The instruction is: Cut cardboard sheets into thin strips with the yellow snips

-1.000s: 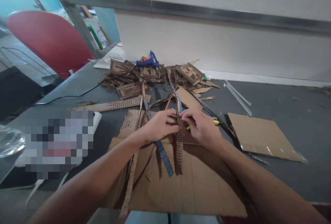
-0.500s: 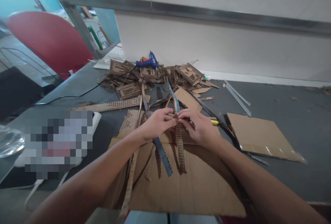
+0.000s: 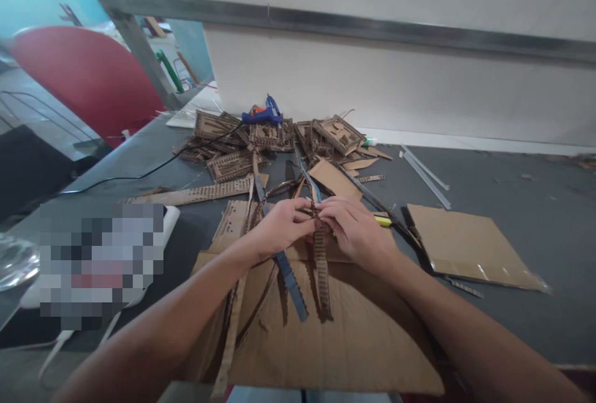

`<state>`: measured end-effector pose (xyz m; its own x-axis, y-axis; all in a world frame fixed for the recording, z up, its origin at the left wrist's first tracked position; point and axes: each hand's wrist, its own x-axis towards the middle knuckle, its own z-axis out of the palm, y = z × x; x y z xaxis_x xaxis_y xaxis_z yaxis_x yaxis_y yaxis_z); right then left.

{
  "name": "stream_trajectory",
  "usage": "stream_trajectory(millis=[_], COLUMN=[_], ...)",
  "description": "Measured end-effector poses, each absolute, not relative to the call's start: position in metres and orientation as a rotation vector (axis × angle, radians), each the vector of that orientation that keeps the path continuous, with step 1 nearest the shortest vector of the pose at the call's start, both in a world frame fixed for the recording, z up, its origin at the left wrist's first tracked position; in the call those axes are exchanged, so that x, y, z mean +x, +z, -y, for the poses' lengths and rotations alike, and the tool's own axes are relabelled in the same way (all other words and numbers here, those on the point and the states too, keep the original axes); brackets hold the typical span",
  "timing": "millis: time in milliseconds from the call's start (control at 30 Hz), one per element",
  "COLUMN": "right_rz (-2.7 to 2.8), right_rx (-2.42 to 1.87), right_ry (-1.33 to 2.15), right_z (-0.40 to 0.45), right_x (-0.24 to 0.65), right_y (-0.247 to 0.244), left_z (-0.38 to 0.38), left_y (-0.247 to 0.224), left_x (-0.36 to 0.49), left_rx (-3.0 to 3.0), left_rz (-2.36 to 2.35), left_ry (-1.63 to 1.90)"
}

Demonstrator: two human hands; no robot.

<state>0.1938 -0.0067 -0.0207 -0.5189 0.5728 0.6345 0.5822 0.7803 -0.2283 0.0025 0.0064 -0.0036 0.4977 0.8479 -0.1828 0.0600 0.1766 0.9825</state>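
Observation:
Both hands meet over a large cardboard sheet (image 3: 335,341) at the near edge of the table. My left hand (image 3: 284,227) pinches a corrugated cardboard strip (image 3: 322,272) between thumb and fingers. On the same strip, from the right, my right hand (image 3: 356,226) closes its fingertips. The strip's lower end hangs toward me, and its gripped part is partly hidden by the fingers. Beside it a blue-faced cardboard strip (image 3: 291,285) passes under my left hand. Several other thin strips arch around the hands. A yellow-handled tool (image 3: 383,221) shows partly behind my right hand.
A blue glue gun (image 3: 265,112) rests on a pile of small cardboard frames (image 3: 233,164), its black cord running left. Clear glue sticks (image 3: 426,176) and a flat cardboard piece (image 3: 470,238) lie to the right. A blurred-out device (image 3: 172,220) with white cables is at left.
The fingers of my right hand have drawn closer together over the strip, nearer my left fingertips. The camera view has shifted slightly; the strips stay nearly in place.

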Motion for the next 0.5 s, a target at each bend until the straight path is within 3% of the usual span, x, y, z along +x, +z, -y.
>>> stream_trajectory(millis=[500], right_rz=[2.147], right_rx=[-0.857], right_ry=[-0.019], right_z=[0.0075], right_x=[0.1922], right_y=[-0.0190], left_z=[-0.0036], left_y=[-0.0034], left_x=[0.0009], left_rx=[1.255], left_rz=[-0.917], left_ry=[0.683])
